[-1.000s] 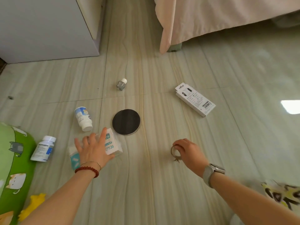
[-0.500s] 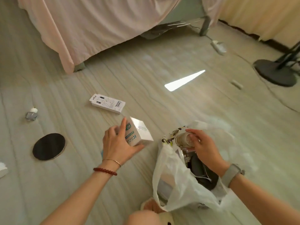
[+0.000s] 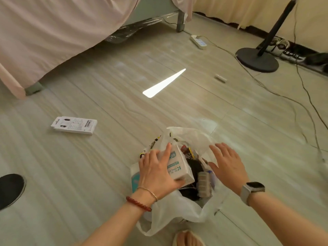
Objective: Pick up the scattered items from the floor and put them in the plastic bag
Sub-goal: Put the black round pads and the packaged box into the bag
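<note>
A white plastic bag [image 3: 170, 213] stands open on the floor in front of me, with dark items and a small grey pill case [image 3: 204, 185] inside. My left hand [image 3: 156, 172] grips a white box with teal print [image 3: 179, 166] at the bag's mouth, fingers over its top and thumb underneath. Over the right side of the bag hovers my right hand [image 3: 228, 165], fingers spread, holding nothing. A flat white packet [image 3: 74, 125] lies on the floor to the left. At the far left edge sits a black round disc [image 3: 10, 189].
A bed with a pink sheet [image 3: 53, 32] fills the upper left. A black stand base [image 3: 257, 59], a power strip [image 3: 198, 42] and cables [image 3: 276, 94] lie at the upper right. A small white object [image 3: 220, 78] rests on the floor. My foot [image 3: 188, 239] shows below the bag.
My left hand carried the white box from beside the bag into its mouth. My right hand let go of the small round item and now hovers with spread fingers.
</note>
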Action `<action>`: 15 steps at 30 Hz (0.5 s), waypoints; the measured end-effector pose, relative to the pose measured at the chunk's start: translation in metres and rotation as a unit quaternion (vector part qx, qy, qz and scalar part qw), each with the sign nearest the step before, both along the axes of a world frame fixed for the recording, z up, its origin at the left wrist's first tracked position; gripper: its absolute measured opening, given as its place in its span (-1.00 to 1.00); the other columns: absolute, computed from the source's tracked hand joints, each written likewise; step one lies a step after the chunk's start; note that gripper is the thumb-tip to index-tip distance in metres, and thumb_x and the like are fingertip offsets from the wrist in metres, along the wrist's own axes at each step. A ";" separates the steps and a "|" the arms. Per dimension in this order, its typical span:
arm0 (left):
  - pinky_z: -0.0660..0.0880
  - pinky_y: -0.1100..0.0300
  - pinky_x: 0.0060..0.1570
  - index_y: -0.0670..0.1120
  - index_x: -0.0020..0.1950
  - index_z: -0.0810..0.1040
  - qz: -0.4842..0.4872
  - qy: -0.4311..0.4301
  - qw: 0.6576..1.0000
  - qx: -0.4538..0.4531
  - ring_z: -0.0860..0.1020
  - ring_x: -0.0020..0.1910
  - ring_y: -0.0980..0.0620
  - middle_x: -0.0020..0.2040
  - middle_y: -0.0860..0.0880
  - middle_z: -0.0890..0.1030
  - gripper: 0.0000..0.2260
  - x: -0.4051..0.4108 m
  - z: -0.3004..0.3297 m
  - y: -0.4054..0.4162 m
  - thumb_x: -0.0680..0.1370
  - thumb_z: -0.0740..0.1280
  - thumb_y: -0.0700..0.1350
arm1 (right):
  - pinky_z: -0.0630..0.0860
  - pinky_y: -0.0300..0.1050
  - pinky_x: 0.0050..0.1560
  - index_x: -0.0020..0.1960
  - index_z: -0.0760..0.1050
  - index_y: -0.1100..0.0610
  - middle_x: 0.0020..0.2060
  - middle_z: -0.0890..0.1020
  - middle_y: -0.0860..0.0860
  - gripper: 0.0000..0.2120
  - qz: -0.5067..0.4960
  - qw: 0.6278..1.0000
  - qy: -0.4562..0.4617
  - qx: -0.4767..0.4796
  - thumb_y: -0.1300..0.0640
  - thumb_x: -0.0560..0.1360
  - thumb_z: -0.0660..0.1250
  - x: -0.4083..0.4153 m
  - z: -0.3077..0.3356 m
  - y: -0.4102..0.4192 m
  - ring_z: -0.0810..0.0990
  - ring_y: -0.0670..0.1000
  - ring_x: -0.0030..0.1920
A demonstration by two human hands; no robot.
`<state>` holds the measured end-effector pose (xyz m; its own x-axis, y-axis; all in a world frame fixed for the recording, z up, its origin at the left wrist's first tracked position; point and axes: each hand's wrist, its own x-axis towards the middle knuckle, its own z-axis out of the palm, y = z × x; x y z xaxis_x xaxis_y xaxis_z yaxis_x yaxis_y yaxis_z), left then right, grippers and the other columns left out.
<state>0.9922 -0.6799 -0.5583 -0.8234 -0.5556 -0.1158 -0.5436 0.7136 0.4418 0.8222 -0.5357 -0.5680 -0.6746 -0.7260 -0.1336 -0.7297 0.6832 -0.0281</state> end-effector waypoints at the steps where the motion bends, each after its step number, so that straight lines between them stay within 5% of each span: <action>1: 0.15 0.08 0.31 0.15 0.46 -0.12 -0.005 -0.002 1.000 -0.017 0.24 0.22 -0.02 0.23 -0.05 0.26 -0.02 -0.006 -0.005 0.004 0.11 0.04 0.48 | 0.10 0.04 0.46 0.48 0.01 0.02 0.49 0.12 0.04 -0.40 -0.010 1.000 -0.001 0.026 -0.07 0.54 0.18 -0.007 -0.007 0.003 0.06 0.10 0.49; 5: 0.40 -0.03 0.10 0.07 0.40 0.12 -0.011 0.020 0.995 -0.094 0.45 0.01 -0.08 0.03 -0.10 0.46 -0.10 -0.027 -0.028 0.017 0.14 0.09 0.47 | 0.40 -0.02 0.27 0.48 -0.09 -0.03 0.49 -0.04 0.08 -0.28 0.043 0.994 0.009 0.101 -0.02 0.49 0.28 -0.028 -0.028 0.010 0.19 0.14 0.39; 9: 0.51 0.01 -0.10 0.01 0.32 0.33 -0.017 0.032 0.989 -0.144 0.52 -0.16 -0.05 -0.11 -0.08 0.51 -0.14 -0.047 -0.037 0.024 0.17 0.06 0.50 | 0.52 -0.22 -0.07 0.33 0.27 0.11 0.42 0.18 0.06 -0.62 0.088 0.992 0.001 0.092 0.23 0.53 0.20 -0.050 -0.033 0.016 0.38 0.05 0.17; 13: 0.51 0.00 -0.08 -0.01 0.31 0.36 -0.033 0.039 0.988 -0.145 0.54 -0.13 -0.07 -0.07 -0.10 0.54 -0.13 -0.064 -0.034 0.034 0.19 0.06 0.51 | 0.40 -0.20 -0.19 0.08 0.46 0.17 0.08 0.53 0.04 -0.85 -0.021 0.990 -0.092 -0.100 0.18 0.56 0.18 -0.069 -0.024 0.021 0.50 0.06 -0.13; 15: 0.51 0.01 -0.07 -0.02 0.32 0.35 -0.046 0.043 0.988 -0.138 0.54 -0.10 -0.07 -0.05 -0.09 0.55 -0.12 -0.073 -0.030 0.039 0.19 0.07 0.52 | 0.37 -0.12 -0.25 -0.03 0.43 0.17 -0.19 0.53 0.06 -0.86 -0.154 0.940 -0.177 -0.247 0.14 0.58 0.14 -0.074 -0.013 0.020 0.47 0.11 -0.20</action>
